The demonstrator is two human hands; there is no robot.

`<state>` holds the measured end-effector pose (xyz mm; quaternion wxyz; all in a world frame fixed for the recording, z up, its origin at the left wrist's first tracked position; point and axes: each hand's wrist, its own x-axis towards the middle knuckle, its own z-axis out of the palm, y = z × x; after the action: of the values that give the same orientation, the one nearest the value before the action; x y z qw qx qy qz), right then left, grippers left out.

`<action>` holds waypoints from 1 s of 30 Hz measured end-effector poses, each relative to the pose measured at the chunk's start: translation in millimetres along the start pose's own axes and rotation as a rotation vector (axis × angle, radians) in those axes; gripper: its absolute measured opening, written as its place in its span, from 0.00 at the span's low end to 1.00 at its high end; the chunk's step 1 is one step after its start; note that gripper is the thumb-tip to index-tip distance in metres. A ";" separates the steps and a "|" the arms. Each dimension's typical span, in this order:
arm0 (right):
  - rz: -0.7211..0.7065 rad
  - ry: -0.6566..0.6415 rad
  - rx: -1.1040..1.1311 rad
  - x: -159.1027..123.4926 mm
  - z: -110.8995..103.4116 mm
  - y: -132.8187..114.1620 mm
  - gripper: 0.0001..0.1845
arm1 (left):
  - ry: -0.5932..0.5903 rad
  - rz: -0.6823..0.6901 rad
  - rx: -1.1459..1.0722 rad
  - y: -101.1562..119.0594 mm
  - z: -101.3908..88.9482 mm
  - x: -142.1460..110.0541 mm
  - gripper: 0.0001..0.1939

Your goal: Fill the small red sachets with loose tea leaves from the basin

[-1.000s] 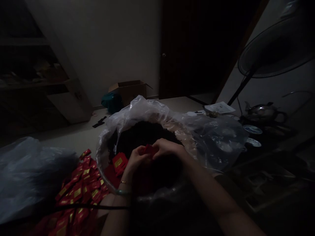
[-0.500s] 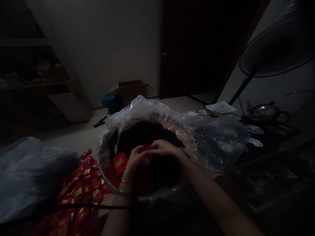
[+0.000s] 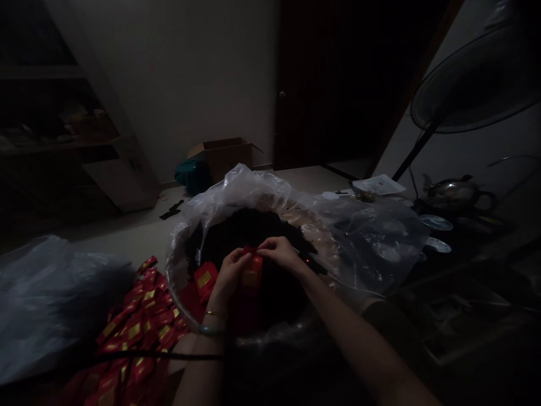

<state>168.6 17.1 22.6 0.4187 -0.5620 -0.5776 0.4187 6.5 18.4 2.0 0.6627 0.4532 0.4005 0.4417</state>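
Observation:
Both hands pinch the top edge of a small red packet with a gold label, held upright. My left hand has its left side and my right hand its right corner, fingers closed. Below them a round basket lined with clear plastic holds a heap of dark, loose, leaf-like bits. Several flat red packets lie inside its left rim. Beside my right wrist is a dark corded tool with a small red light, partly hidden by my arm.
A pile of red and gold packets spreads left of the basket, beside a large clear plastic bag. A cardboard box and a teal bag stand by the wall. At right are a teapot and a fan.
My hands have drawn slightly apart along the packet's top edge, and more of its front shows. A red light now shows on the dark tool by my right wrist.

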 end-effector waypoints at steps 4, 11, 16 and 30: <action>-0.023 0.009 -0.042 -2.1 1.8 -1.4 0.10 | -0.115 -0.092 0.046 -2.8 1.9 0.4 0.25; 0.069 0.244 -0.745 -15.0 -55.3 35.9 0.28 | 0.042 -0.101 0.005 -5.4 3.3 2.7 0.25; 0.076 0.024 -0.840 -25.0 -66.8 75.1 0.29 | 0.066 -0.108 0.000 -3.8 5.0 2.2 0.26; -0.119 -0.109 -0.741 -26.3 -58.8 22.4 0.32 | 0.063 -0.062 0.078 -7.6 4.6 4.8 0.24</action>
<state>231.9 -8.1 18.5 0.1793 -0.6175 -0.7429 0.1858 13.9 20.3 -4.7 0.6450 0.4518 0.4518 0.4192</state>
